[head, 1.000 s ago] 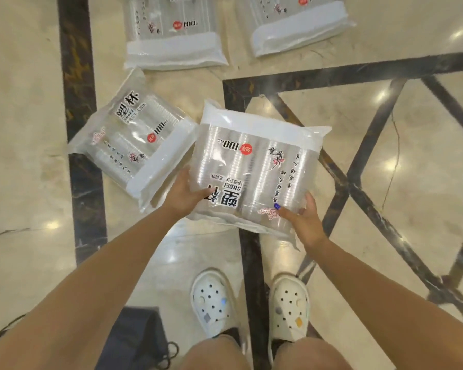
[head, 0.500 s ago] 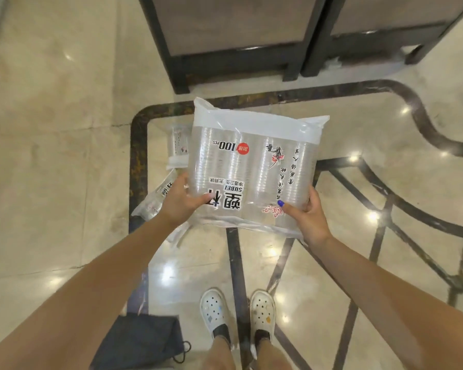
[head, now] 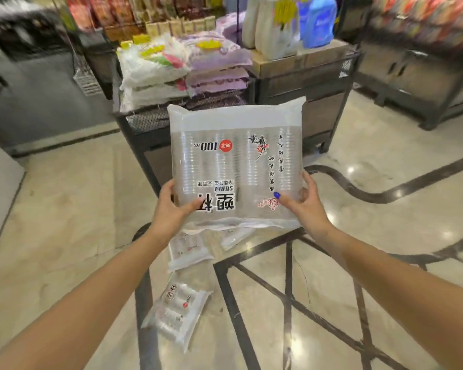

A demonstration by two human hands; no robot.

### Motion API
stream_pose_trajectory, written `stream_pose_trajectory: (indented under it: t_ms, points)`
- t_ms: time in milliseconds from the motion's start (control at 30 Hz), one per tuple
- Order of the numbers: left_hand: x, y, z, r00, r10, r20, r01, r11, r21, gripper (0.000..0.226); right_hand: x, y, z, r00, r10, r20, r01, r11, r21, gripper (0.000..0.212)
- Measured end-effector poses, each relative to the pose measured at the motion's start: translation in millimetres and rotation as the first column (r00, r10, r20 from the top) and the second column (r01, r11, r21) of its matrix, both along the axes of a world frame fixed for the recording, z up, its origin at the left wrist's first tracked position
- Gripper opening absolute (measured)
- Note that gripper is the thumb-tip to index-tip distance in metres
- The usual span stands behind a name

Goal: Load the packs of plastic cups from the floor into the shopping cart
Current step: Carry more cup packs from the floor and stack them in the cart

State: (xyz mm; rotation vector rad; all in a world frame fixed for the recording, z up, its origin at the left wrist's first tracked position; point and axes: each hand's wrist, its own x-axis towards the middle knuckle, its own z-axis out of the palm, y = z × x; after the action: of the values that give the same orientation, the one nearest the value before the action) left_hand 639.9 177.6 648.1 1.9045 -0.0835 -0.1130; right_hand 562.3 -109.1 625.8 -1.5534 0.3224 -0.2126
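A clear pack of plastic cups (head: 235, 166) with black and red print is held up in front of me at chest height. My left hand (head: 171, 209) grips its lower left corner and my right hand (head: 305, 206) grips its lower right corner. Below it, on the marble floor, lie more packs: one (head: 189, 249) just under the held pack, another (head: 235, 236) partly hidden behind it, and one (head: 175, 313) nearer to me. No shopping cart shows in this view.
A dark display stand (head: 150, 129) piled with bagged goods (head: 155, 65) stands straight ahead, with a second stand (head: 318, 84) beside it holding boxes and bottles. Another dark shelf unit (head: 417, 70) is at the right. A grey counter (head: 38, 97) is at the left.
I have stood up and the view has tilted upward. The pack has risen from the floor to chest height in both hands. The display stands have come into view.
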Motion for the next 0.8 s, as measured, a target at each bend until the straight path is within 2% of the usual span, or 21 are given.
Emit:
stream_pose_trajectory:
  t_ms: [100,233,367,467,533,633,800]
  points:
    - [2,-10,28,0.998,-0.053,0.036,0.055,0.997,-0.056,0.090,-17,-7,34,0.996,-0.037,0.076,0.036,0.999,0.016,0.094]
    - [-1,-43,59,0.986,-0.154,0.057,0.160,0.978,-0.134,0.071,-53,-27,65,0.981,-0.142,0.134,0.142,0.990,0.011,0.102]
    - [-13,-87,78,0.956,-0.280,0.088,0.291,0.945,-0.149,0.063,-102,-54,89,0.954,-0.244,0.176,0.251,0.968,-0.021,0.082]
    - [-36,-131,93,0.919,-0.373,0.126,0.390,0.907,-0.159,0.059,-145,-77,104,0.928,-0.326,0.181,0.339,0.940,-0.044,0.087]
    - [-55,-162,103,0.887,-0.438,0.145,0.458,0.874,-0.162,0.062,-175,-96,110,0.902,-0.386,0.194,0.403,0.913,-0.057,0.094]
    - [-85,-207,118,0.839,-0.518,0.166,0.541,0.827,-0.154,0.071,-224,-122,121,0.851,-0.474,0.225,0.498,0.865,-0.064,0.090]
    - [-154,-282,142,0.729,-0.662,0.174,0.682,0.721,-0.118,0.096,-319,-172,127,0.753,-0.614,0.236,0.642,0.764,-0.064,0.097]
